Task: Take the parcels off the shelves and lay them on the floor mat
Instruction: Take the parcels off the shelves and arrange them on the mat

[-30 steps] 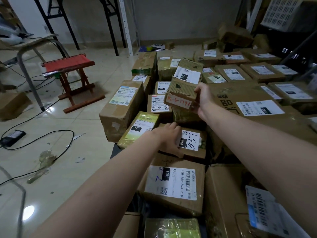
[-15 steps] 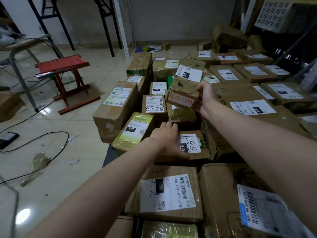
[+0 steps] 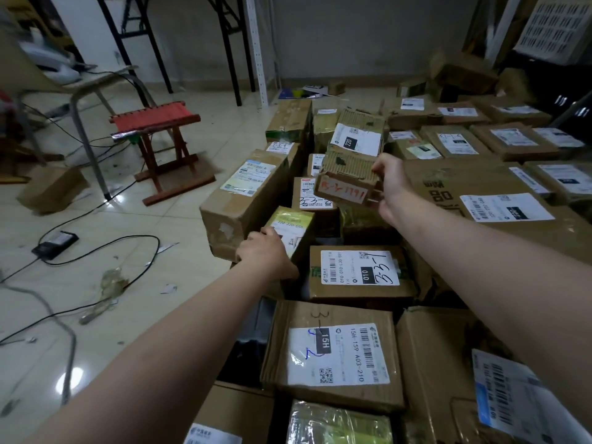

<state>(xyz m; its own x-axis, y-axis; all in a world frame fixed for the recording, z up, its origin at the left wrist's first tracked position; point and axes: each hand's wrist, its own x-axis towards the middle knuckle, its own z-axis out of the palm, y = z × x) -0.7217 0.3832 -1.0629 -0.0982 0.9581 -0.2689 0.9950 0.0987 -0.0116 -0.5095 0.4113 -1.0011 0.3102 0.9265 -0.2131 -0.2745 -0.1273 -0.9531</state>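
The box (image 3: 347, 182), a corrugated carton with red writing on its near face, is held above the packed parcels and not yet laid down. It is pinched at its right end by the right hand (image 3: 392, 187), thumb on top and fingers underneath. Its long axis runs sideways, from that hand out toward the left.

The left hand (image 3: 266, 251) lies lower and nearer the body. Its fingers are curled over the near edge of the yellow parcel (image 3: 290, 224), which leans between a large carton on the hand's left and the 010 box (image 3: 360, 272) on its right.

The coming move appears to turn on the dark gap (image 3: 323, 240) just below the held box, between the yellow parcel and the 010 box. The left hand is the nearer to it, and the right hand would have to lower the box down and inward.

Whether the gap is wide enough cannot be judged. The fingers under the box are hidden, as is most of the yellow parcel's near end. A dark surface (image 3: 250, 357) beside the left forearm is probably the mat, but little of it shows. No shelves can be clearly made out.
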